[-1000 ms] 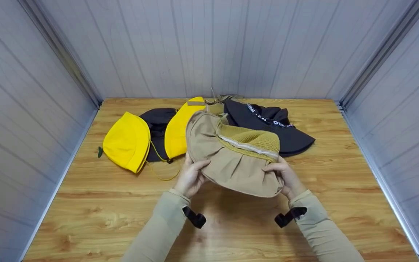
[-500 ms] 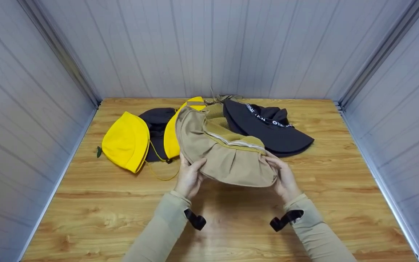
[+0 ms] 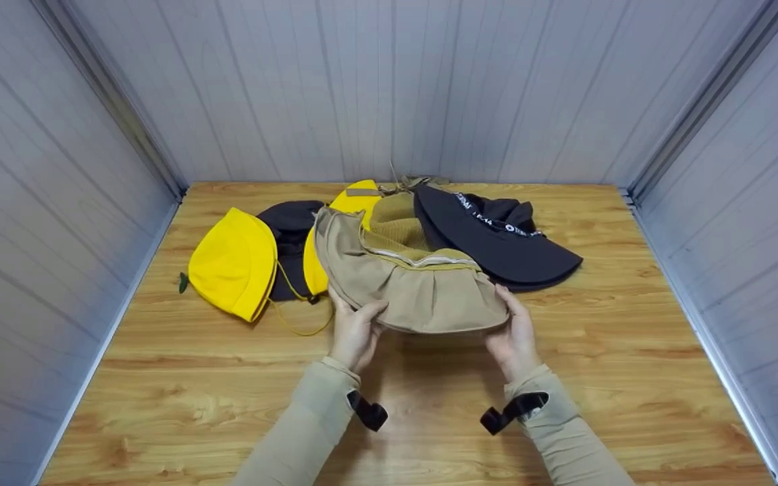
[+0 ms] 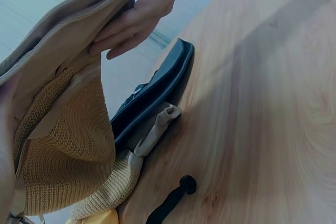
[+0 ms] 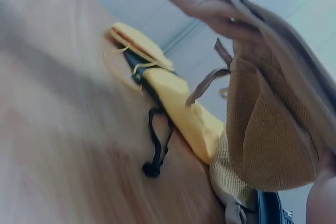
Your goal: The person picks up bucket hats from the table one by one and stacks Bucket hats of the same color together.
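Both hands hold a tan sun hat (image 3: 423, 297) with a pleated cloth brim and a mustard woven crown, raised above the table. At the brim's left part, my left hand (image 3: 354, 334) pinches the edge with the thumb on top. My right hand (image 3: 514, 337) grips the right end, its fingers reaching along the underside in the left wrist view. The crown's mesh (image 4: 73, 156) hangs below the brim there. Just behind lies a second woven hat (image 3: 399, 219), partly covered by the held one.
To the right is a dark hat (image 3: 517, 256) with a lettered strap. On the left lie a yellow hat (image 3: 230, 266) with a cord, a black hat (image 3: 291, 219) and another yellow hat (image 3: 360, 196). Panel walls enclose the wooden table (image 3: 193, 398).
The sun hat has moved left and its front edge has risen in view, tilting flatter. My right hand has shifted left with it, its thumb no longer on top of the brim.
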### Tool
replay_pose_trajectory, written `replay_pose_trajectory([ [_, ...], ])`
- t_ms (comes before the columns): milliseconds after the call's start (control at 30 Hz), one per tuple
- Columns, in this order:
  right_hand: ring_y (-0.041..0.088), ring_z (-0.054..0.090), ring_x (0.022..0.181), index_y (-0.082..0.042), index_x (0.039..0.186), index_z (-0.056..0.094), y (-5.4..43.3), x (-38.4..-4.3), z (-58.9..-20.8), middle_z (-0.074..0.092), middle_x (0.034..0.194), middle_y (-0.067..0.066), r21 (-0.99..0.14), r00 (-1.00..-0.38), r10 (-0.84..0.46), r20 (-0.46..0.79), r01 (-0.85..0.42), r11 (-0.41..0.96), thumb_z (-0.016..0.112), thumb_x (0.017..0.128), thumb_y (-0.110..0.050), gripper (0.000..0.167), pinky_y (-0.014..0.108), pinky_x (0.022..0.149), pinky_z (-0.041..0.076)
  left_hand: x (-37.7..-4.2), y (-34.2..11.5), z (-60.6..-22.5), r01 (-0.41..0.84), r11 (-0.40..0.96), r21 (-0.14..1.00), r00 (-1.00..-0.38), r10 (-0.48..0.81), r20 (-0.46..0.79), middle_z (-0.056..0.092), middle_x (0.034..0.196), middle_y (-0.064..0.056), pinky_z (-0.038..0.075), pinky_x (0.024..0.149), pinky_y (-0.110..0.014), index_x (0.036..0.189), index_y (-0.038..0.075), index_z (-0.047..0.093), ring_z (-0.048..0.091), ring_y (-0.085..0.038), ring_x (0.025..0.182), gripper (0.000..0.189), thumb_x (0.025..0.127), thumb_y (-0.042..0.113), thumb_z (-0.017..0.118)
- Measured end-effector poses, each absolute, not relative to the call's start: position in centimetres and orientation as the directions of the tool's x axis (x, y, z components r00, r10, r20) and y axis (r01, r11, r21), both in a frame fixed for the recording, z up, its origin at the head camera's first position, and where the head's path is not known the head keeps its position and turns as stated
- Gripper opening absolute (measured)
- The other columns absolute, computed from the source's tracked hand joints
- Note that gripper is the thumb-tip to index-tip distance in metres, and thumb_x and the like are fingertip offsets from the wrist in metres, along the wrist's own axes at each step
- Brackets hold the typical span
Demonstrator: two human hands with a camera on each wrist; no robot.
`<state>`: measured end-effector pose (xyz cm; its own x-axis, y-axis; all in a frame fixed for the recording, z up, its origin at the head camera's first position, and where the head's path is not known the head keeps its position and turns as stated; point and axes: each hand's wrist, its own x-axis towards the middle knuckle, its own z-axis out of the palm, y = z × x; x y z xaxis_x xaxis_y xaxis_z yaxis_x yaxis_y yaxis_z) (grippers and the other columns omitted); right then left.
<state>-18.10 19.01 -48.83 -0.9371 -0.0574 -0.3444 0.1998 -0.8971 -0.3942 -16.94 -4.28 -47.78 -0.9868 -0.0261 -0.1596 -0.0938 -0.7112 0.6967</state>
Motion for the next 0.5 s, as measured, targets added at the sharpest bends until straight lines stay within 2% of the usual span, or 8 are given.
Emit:
replay_pose_trajectory([
  [133, 0.014, 0.063, 0.091, -0.014, 0.106, 0.056, 18.4, -18.0, -48.7, 0.068, 0.098, -0.001, -0.37, -0.935, -0.018, -0.355, 0.158, -0.915, 0.046, 0.102, -0.005, 0.013, 0.026, 0.084, 0.05, -16.8, -4.0, -47.8, -0.089, -0.722, 0.686, -0.986, -0.035, -0.164, 0.042, 0.136, -0.017, 0.06, 0.071, -0.032, 0.149, 0.048, -0.023, 0.067, -0.016, 0.085, 0.116, 0.087, -0.02, 0.047],
  [233, 0.014, 0.062, 0.091, -0.01, 0.099, 0.06, 17.8, -17.8, -48.5, 0.067, 0.097, 0.0, -0.376, -0.929, -0.002, -0.369, 0.151, -0.914, 0.044, 0.103, -0.005, 0.017, 0.025, 0.088, 0.048, -16.7, -3.8, -47.8, -0.079, -0.728, 0.681, -0.987, -0.037, -0.155, 0.039, 0.139, -0.017, 0.06, 0.073, -0.033, 0.149, 0.049, -0.021, 0.066, -0.017, 0.09, 0.115, 0.087, -0.021, 0.047],
  [333, 0.013, 0.063, 0.092, -0.006, 0.089, 0.064, 17.3, -17.6, -48.5, 0.068, 0.095, 0.001, -0.392, -0.928, 0.01, -0.373, 0.148, -0.908, 0.042, 0.103, -0.005, 0.027, 0.024, 0.093, 0.046, -16.7, -3.5, -47.7, -0.076, -0.725, 0.685, -0.989, -0.035, -0.147, 0.039, 0.14, -0.017, 0.06, 0.074, -0.034, 0.149, 0.048, -0.017, 0.066, -0.018, 0.093, 0.113, 0.087, -0.022, 0.046],
  [500, 0.012, 0.064, 0.095, -0.006, 0.104, 0.06, 16.7, -17.3, -48.8, 0.069, 0.1, 0.001, -0.391, -0.934, 0.023, -0.355, 0.127, -0.911, 0.042, 0.101, 0.003, 0.021, 0.024, 0.098, 0.044, -16.5, -3.4, -48.0, -0.077, -0.717, 0.693, -0.99, -0.025, -0.136, 0.04, 0.14, -0.016, 0.059, 0.077, -0.034, 0.149, 0.048, -0.019, 0.065, -0.017, 0.094, 0.114, 0.087, -0.021, 0.048],
])
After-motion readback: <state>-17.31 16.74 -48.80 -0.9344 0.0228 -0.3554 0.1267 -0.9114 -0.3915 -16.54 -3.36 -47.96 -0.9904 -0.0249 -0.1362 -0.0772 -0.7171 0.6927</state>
